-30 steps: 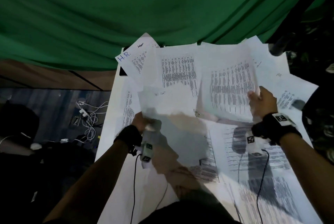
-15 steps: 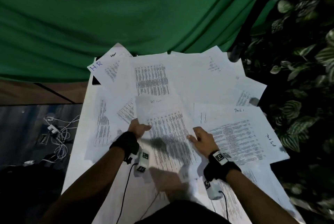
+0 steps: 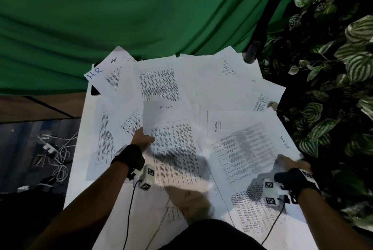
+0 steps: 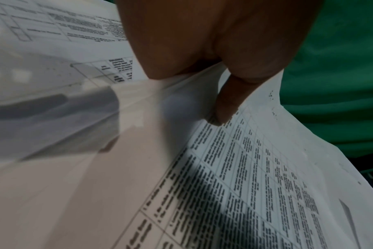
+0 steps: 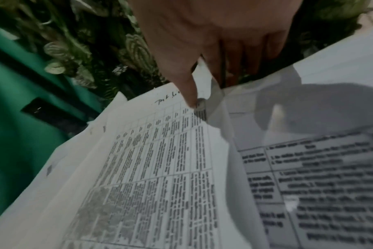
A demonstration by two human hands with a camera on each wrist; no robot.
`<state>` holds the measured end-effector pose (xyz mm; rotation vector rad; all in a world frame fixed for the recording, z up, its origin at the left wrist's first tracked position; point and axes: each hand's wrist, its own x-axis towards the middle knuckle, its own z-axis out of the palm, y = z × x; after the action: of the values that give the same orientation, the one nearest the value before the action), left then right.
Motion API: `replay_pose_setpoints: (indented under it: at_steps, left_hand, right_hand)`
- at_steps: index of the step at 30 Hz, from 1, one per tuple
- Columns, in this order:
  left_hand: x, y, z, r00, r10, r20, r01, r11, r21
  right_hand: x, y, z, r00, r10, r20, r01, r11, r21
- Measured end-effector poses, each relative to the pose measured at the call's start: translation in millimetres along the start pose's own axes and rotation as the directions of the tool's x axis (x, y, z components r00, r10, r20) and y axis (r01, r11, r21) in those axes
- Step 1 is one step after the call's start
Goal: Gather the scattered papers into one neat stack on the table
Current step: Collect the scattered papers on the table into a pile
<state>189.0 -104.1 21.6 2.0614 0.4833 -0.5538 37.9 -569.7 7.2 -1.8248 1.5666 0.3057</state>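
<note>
Right hand (image 3: 289, 164) shifted to right sheet (image 3: 248, 142).

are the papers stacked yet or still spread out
Still spread out: papers lie fanned and overlapping across the table; left hand and right hand each pinch one sheet.

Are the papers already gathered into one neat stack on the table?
No: the head view shows the papers spread overlapping across the table, with the left hand and right hand each gripping a separate sheet.

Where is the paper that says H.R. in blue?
In the head view the white paper with blue "H.R." writing lies at the table's far left corner, against the green cloth backdrop, overlapping a printed sheet with a dense table on its right.
</note>
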Motion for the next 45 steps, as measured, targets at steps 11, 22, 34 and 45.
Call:
replay_pose_setpoints:
  at_steps: [11,22,34,45]
  left_hand:
    - [-6.8,-1.9,0.2,1.000,-0.018,-0.001,0.018,0.990,0.136]
    - [-9.4,-1.5,11.7,0.999,-0.042,-0.014,0.044,0.983,0.177]
    - [-46.7,-28.2,8.8,0.998,-0.003,0.063,-0.011,0.975,0.222]
    - [-78.7,-48.0,23.8,0.995,0.072,0.065,-0.085,0.973,0.216]
  right_hand:
    - [-3.8,-48.3,-21.9,0.747,-0.648,-0.149,0.637,0.761,-0.121]
    - [21.6,-15.6,19.4,0.936,-0.281,0.211,0.335,0.897,-0.289]
    - [-29.5,65.1,-5.9,0.798,-0.599,-0.063,0.525,0.743,-0.415]
    - [-64.5,124.5,-65.6,0.833,-0.512,-0.212,0.466,0.854,-0.230]
